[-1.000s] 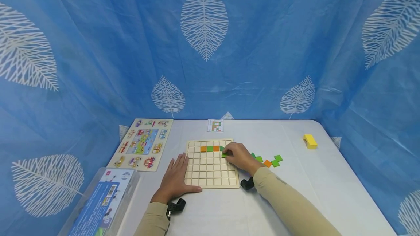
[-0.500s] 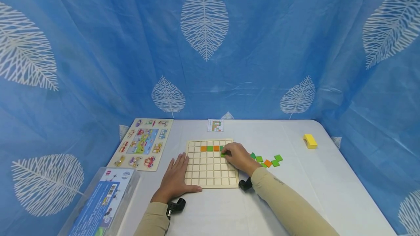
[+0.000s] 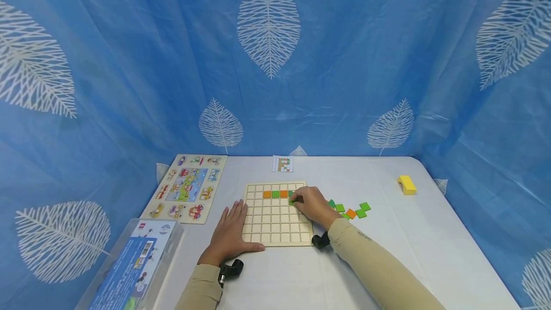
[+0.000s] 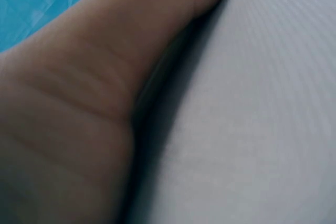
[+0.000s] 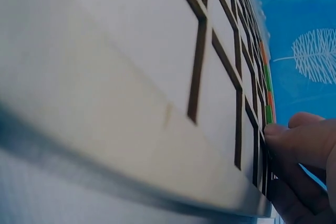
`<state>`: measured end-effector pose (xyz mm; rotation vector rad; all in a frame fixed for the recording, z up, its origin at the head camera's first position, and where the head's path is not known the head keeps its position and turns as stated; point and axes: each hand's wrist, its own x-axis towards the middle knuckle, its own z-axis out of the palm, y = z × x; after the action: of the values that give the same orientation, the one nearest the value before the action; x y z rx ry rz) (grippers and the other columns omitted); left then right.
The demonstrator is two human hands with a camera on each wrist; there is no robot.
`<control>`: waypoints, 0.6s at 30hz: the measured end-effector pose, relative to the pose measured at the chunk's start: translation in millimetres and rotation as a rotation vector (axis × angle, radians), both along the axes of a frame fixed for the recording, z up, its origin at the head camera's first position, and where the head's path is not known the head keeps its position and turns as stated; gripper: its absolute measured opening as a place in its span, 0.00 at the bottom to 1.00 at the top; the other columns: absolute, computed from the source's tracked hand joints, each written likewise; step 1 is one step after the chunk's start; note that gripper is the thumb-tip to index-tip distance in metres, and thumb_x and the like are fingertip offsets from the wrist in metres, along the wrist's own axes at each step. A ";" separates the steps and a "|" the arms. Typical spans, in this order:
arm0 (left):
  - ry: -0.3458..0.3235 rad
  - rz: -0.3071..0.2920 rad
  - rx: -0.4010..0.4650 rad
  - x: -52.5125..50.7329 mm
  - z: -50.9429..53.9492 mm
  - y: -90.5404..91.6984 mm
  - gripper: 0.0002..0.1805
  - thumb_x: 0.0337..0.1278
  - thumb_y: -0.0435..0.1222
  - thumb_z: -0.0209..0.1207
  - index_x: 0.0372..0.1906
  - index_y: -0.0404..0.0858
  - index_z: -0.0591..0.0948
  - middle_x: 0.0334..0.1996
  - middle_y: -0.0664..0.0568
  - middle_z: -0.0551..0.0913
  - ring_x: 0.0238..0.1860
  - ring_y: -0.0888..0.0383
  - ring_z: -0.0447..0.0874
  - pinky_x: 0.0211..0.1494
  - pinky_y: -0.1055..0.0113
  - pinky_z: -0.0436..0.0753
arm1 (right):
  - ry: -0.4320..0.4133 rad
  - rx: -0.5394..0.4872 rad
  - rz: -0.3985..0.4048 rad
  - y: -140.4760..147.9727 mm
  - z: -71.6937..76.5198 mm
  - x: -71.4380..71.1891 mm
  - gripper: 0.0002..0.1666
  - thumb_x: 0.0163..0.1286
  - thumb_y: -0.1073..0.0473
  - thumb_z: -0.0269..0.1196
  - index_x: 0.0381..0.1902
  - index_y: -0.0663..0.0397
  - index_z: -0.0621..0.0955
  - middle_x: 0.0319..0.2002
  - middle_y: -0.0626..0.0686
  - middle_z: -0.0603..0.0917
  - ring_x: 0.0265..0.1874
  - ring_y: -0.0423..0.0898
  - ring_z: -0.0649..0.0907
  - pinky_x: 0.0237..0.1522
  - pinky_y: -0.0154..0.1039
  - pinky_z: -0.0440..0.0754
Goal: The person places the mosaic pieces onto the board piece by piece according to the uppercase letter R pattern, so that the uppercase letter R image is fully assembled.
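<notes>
1. The right hand (image 3: pixel 313 203) has thumb and fingers bent together, pinching a green tile (image 3: pixel 292 202) down at a cell of the grid board (image 3: pixel 278 244); the fingertips hide part of it.
2. The tile looks square, so it has no clear long axis; its visible edge runs roughly along the grid lines.
3. Just beyond those fingertips sits a green piece (image 3: pixel 291 194), partly covered. Leftward from it, in one straight row, come an orange tile (image 3: pixel 283 194), a green square (image 3: pixel 275 194) and an orange square (image 3: pixel 267 195).
4. Uncovered cells spread left of the pinch and toward the person; the board's right rim passes under the right hand.
5. The left hand (image 3: pixel 229 235) lies flat, fingers straight and slightly apart, pointing away from the person along the board's left edge, thumb stretched along the near edge.
6. Right of the pinching fingers, past the knuckles, loose tiles (image 3: pixel 360 214) lie at mixed angles; white tabletop (image 3: pixel 374 176) stretches from them to a yellow block (image 3: pixel 406 185), well apart.
7. Straight beyond the fingers lies a pattern card (image 3: pixel 282 164).
</notes>
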<state>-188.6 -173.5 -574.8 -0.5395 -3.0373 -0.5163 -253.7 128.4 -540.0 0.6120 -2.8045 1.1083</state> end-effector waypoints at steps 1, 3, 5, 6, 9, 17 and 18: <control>0.002 0.000 0.003 0.1 -0.3 -0.3 0.83 0.30 0.85 0.62 0.84 0.32 0.55 0.84 0.40 0.51 0.83 0.45 0.43 0.83 0.46 0.42 | -0.009 -0.003 -0.005 -0.3 0.1 -0.2 0.10 0.64 0.72 0.75 0.38 0.52 0.91 0.44 0.49 0.88 0.44 0.46 0.86 0.46 0.43 0.86; 0.007 -0.002 0.005 0.1 -0.7 -0.9 0.82 0.30 0.85 0.62 0.84 0.31 0.55 0.83 0.40 0.51 0.83 0.44 0.44 0.83 0.46 0.42 | -0.035 -0.014 -0.015 -0.7 0.9 -0.1 0.10 0.64 0.72 0.75 0.39 0.52 0.91 0.45 0.48 0.88 0.44 0.45 0.85 0.45 0.43 0.85; 0.009 -0.004 0.004 -0.1 -0.9 -1.1 0.82 0.30 0.85 0.62 0.84 0.31 0.55 0.83 0.40 0.51 0.83 0.44 0.44 0.83 0.46 0.42 | -0.062 -0.025 -0.025 -1.0 1.5 -0.5 0.11 0.64 0.72 0.75 0.39 0.51 0.91 0.44 0.48 0.88 0.43 0.44 0.85 0.44 0.43 0.85; 0.008 -0.004 0.004 -0.2 -0.8 -1.2 0.82 0.30 0.85 0.62 0.84 0.31 0.55 0.84 0.40 0.51 0.83 0.44 0.44 0.83 0.46 0.42 | -0.075 -0.032 -0.031 -1.1 1.5 -1.1 0.11 0.64 0.72 0.75 0.39 0.51 0.91 0.44 0.47 0.88 0.42 0.44 0.85 0.44 0.43 0.85; 0.005 -0.005 0.003 0.0 -0.3 -0.9 0.82 0.30 0.85 0.62 0.84 0.31 0.55 0.84 0.40 0.51 0.83 0.45 0.43 0.83 0.46 0.42 | -0.119 -0.055 -0.056 -1.2 1.0 -2.6 0.11 0.64 0.71 0.75 0.40 0.50 0.90 0.42 0.46 0.87 0.41 0.44 0.84 0.45 0.44 0.85; -0.004 -0.003 0.000 1.4 1.1 0.1 0.82 0.30 0.84 0.63 0.84 0.31 0.55 0.84 0.40 0.51 0.83 0.45 0.43 0.83 0.46 0.42 | -0.169 -0.114 -0.071 1.4 0.1 -3.5 0.11 0.65 0.70 0.76 0.41 0.51 0.89 0.38 0.44 0.86 0.41 0.43 0.84 0.47 0.45 0.85; -0.003 -0.003 0.001 1.8 2.1 0.2 0.82 0.30 0.84 0.63 0.84 0.31 0.55 0.83 0.40 0.51 0.83 0.44 0.44 0.83 0.46 0.42 | -0.166 -0.117 -0.067 1.7 -0.1 -3.4 0.11 0.65 0.70 0.76 0.41 0.51 0.89 0.38 0.43 0.86 0.41 0.43 0.84 0.47 0.45 0.85</control>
<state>-186.8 -173.3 -572.7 -0.5434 -3.0391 -0.5192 -257.1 130.0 -540.1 0.4315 -2.8448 1.3565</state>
